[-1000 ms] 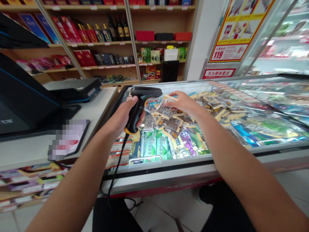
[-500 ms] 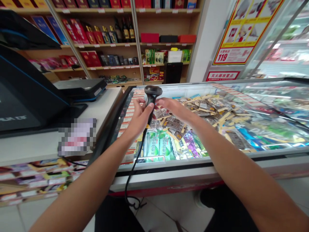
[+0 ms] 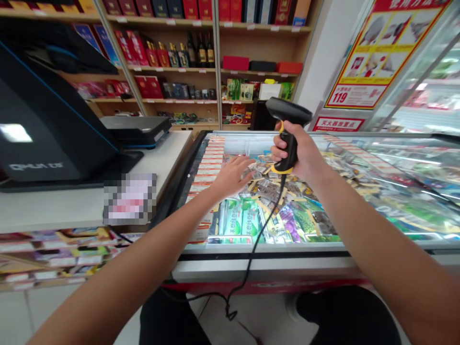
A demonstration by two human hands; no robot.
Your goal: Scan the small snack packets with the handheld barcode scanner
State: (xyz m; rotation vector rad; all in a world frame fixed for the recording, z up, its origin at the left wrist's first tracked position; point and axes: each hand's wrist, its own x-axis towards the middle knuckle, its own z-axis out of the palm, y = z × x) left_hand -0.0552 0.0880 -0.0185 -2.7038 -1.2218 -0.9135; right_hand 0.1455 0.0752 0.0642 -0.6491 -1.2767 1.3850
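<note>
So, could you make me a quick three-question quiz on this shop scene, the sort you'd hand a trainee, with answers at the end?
1. Multiple choice: which side holds the black scanner?
A) the left
B) the right
C) both together

2. True or false: the left hand is clenched into a fist.

3. Fill in the blank: the poster at the upper right shows the large red number ___.

Key:
1. B: the right hand is wrapped around its handle.
2. False: it is open and outstretched above the packets.
3. 119.
</note>
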